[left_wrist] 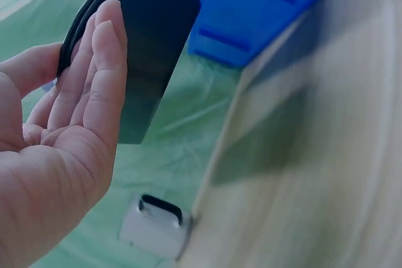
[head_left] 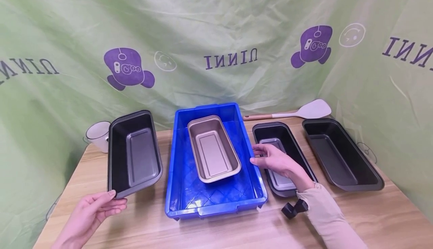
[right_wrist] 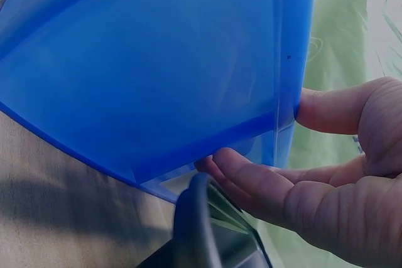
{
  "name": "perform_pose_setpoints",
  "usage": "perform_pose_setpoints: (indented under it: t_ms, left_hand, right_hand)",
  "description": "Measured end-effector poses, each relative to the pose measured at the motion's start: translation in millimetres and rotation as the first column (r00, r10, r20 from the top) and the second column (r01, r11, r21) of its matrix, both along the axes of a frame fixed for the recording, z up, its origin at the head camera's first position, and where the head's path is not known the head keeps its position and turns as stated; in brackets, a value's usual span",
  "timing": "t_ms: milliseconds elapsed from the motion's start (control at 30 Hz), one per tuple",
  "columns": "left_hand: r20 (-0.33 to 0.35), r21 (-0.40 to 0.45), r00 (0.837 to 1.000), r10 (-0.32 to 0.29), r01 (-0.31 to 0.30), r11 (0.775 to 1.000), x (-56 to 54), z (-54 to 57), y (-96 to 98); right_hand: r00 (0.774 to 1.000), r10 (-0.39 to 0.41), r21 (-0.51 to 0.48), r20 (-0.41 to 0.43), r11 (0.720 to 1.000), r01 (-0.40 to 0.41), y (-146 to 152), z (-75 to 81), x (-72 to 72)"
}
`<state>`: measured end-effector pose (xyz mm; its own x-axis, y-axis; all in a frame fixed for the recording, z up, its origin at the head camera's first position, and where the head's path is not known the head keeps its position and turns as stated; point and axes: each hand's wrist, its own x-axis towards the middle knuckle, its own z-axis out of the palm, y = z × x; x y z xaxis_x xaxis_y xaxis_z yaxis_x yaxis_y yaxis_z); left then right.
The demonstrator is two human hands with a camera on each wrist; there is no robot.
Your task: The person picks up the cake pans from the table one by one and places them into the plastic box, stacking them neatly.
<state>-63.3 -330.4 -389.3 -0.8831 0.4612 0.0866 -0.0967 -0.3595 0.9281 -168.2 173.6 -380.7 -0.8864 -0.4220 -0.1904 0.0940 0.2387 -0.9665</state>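
Note:
A black loaf pan [head_left: 143, 155] is tilted up above the left side of the table, its inside facing the head camera. My left hand [head_left: 93, 213] pinches its near rim, thumb on one side and fingers behind, as the left wrist view [left_wrist: 94, 98] also shows. In the middle stands a blue plastic bin [head_left: 203, 208] with a gold loaf pan [head_left: 214, 153] in it. At the bin's right edge, my right hand [head_left: 275, 160] holds the rim, thumb on the edge and fingers against the outer wall. It reaches over another black loaf pan [head_left: 297, 153].
A third black loaf pan [head_left: 341, 158] lies at the far right. A spatula [head_left: 312, 110] with a white head rests along the back. Behind the lifted pan stands a white mug [head_left: 98, 134]. Green printed cloth [head_left: 223, 23] hangs close behind the wooden table [head_left: 149, 226].

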Motion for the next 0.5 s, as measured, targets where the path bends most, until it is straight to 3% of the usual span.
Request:
perform_pose_setpoints:
  t_ms: [233, 500]
  left_hand:
    - [-0.069, 0.023, 0.998, -0.004, 0.006, 1.0, -10.4, 15.0, 16.0]
    - [-0.063, -0.011, 0.998, -0.005, 0.005, 1.0, -20.9, 29.4, 38.0]
  right_hand:
    - [1.0, -0.003, -0.012, 0.006, 1.0, 0.003, 0.0, -0.5, 0.4]
    - [1.0, -0.005, -0.019, 0.006, 1.0, 0.005, 0.3, -1.3, -0.2]
